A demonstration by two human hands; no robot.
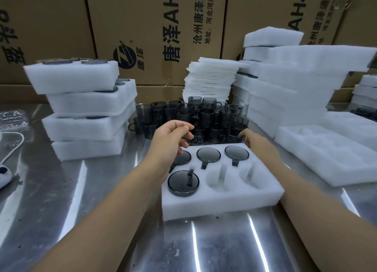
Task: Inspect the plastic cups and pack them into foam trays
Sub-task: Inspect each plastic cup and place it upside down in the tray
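A white foam tray (222,198) lies in front of me with six pockets. Dark smoky plastic cups sit upside down in the three back pockets (208,154) and in the front left pocket (183,183). The front middle and front right pockets hold nothing. Behind the tray stands a pile of loose dark cups (189,114). My left hand (173,138) hovers over the tray's back left corner, fingers loosely curled, holding nothing. My right hand (258,144) reaches past the back right corner and grips a cup (234,135) at the near edge of the pile.
Stacked filled foam trays (85,108) stand at the left. Thin foam sheets (210,81) and tall stacks of foam trays (285,83) stand at the back and right, with one more tray (330,155) lying flat. Cardboard boxes (155,26) wall off the back of the steel table (224,247).
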